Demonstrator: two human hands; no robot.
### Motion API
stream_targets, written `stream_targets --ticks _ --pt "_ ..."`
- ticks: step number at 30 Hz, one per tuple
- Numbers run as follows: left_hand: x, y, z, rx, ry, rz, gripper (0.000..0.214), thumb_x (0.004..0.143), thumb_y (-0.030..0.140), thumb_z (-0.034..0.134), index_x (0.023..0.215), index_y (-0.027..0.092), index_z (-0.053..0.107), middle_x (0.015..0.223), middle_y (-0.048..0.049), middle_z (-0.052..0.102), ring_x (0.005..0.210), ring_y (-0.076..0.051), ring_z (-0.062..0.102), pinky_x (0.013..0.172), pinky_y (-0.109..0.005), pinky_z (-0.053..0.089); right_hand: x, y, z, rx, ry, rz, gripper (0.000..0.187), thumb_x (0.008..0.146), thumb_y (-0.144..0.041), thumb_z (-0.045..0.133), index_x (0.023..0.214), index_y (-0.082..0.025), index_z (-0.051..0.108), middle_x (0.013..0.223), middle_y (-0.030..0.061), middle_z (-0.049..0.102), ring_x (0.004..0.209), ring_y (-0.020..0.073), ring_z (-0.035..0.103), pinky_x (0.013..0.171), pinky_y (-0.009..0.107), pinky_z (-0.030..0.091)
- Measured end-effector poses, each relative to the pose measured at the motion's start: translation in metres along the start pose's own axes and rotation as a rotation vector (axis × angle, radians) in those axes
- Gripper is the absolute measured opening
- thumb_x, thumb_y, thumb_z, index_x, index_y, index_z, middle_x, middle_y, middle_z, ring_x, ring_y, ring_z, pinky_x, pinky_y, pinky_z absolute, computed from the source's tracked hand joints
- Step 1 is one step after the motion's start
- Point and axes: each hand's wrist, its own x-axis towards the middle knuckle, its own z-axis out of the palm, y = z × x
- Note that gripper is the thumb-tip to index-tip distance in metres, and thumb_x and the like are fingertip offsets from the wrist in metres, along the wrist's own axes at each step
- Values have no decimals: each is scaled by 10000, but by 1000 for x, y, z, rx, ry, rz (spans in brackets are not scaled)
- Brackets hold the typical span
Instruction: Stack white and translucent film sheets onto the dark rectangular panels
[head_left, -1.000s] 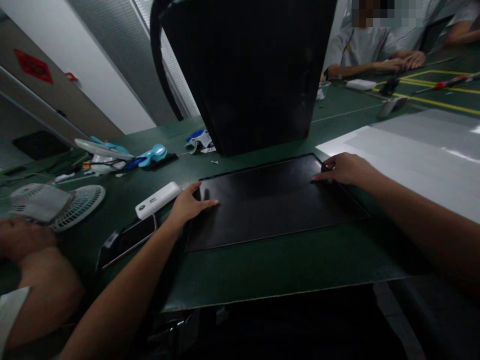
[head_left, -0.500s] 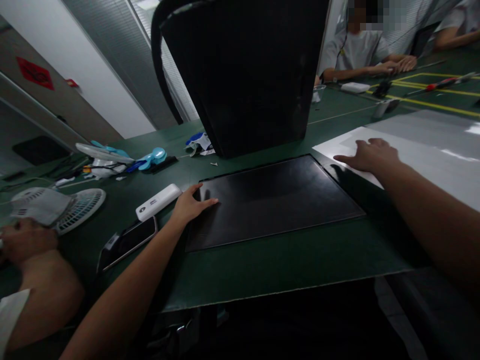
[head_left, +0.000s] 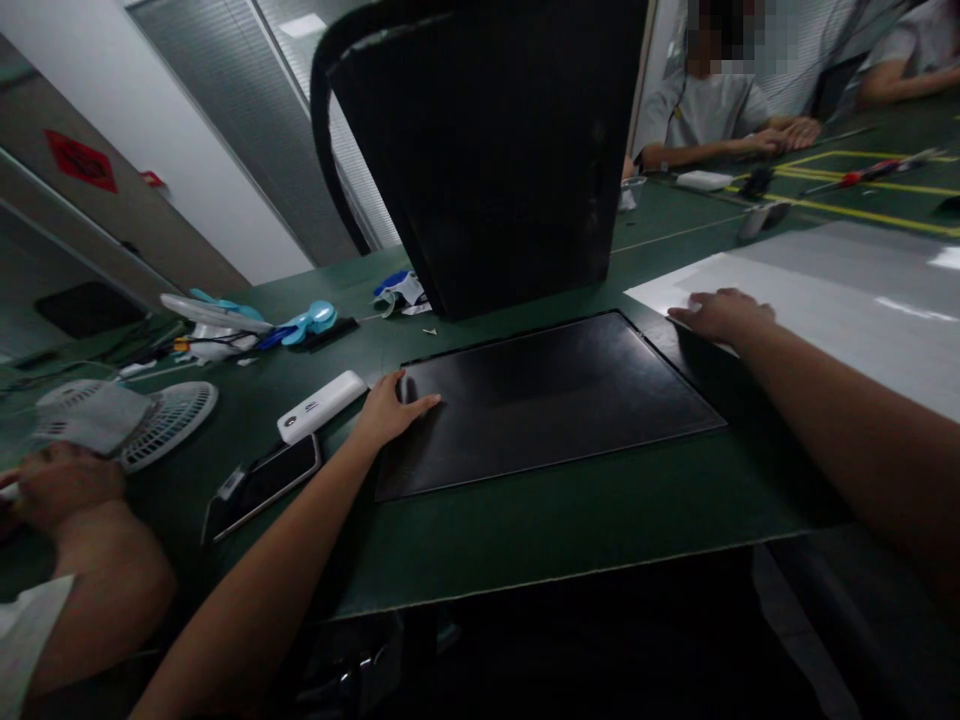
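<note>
A thin black screen panel (head_left: 555, 400) lies flat on the green table, face up and slightly shiny. At its left edge rests my left hand (head_left: 386, 410), thumb stretched onto the surface and fingers spread along the far left corner. My right hand (head_left: 724, 318) is to the right of the panel, fingers extended over the near edge of a white sheet (head_left: 832, 310); nothing shows in its grasp. Whether those fingertips press on the sheet or hover just above it, I cannot tell.
Behind the panel stands a large black board-like object (head_left: 510, 170). To the left are a white power bank (head_left: 322, 407), a phone (head_left: 266, 485), a white fan (head_left: 169, 425) and another person's hand (head_left: 71, 485). Across the table (head_left: 585, 530) sits a co-worker (head_left: 709, 115); a screwdriver (head_left: 851, 180) lies at right.
My right hand has lowered and shifted slightly left at the white sheet's edge. My left hand stays on the panel's left edge. The camera view has shifted a little.
</note>
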Motion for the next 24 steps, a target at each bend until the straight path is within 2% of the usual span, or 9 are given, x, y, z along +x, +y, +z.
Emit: stream_targets --ticks 5,8,11,13,15,20,24 --pt "0 -4 3 145 -17 92 953 971 778 415 1521 4 500 1584 -290 513 1501 -387 486 1253 -458 356 -6 -4 -6 14 16 32 727 987 -714 544 1474 -182 635 1483 288 525 1231 425 541 958 574 419" --pt "-4 0 -1 214 -26 63 936 1011 750 308 1507 -13 525 1601 -294 498 1517 -407 469 1274 -477 329 -6 -3 -11 18 66 16 738 965 -642 638 1565 -224 544 1494 243 541 1272 394 523 1001 537 393" --pt "-7 5 -8 249 -57 43 900 1014 713 326 1507 -9 538 1611 -280 497 1522 -403 469 1282 -472 328 -2 1 -11 13 95 51 881 940 -720 644 1611 -176 471 1557 290 454 1351 427 454 1032 562 354" --pt "-9 7 -11 274 -75 60 884 1012 694 342 1502 -14 545 1615 -280 492 1524 -400 469 1286 -474 325 0 4 -7 12 79 107 976 941 -811 570 1589 -87 477 1567 360 394 1396 479 392 1054 623 317" --pt "-9 7 -11 286 -79 85 885 1011 691 345 1494 -21 551 1612 -290 492 1518 -404 476 1284 -484 329 2 6 -4 19 32 148 1019 945 -864 493 1550 -44 513 1542 393 397 1397 507 377 1052 671 300" --pt "-7 2 -6 291 -73 161 891 1029 687 314 1595 17 472 1667 -274 422 1560 -412 417 1296 -513 295 1 5 -2 29 -13 123 945 961 -843 469 1609 -155 464 1557 326 427 1357 494 422 1011 638 346" --pt "-9 -1 -1 294 -86 186 951 1005 754 339 1656 64 398 1714 -251 351 1603 -420 334 1305 -538 265 -3 0 -4 11 4 97 872 997 -793 448 1604 -167 471 1575 306 422 1373 494 405 1023 640 340"
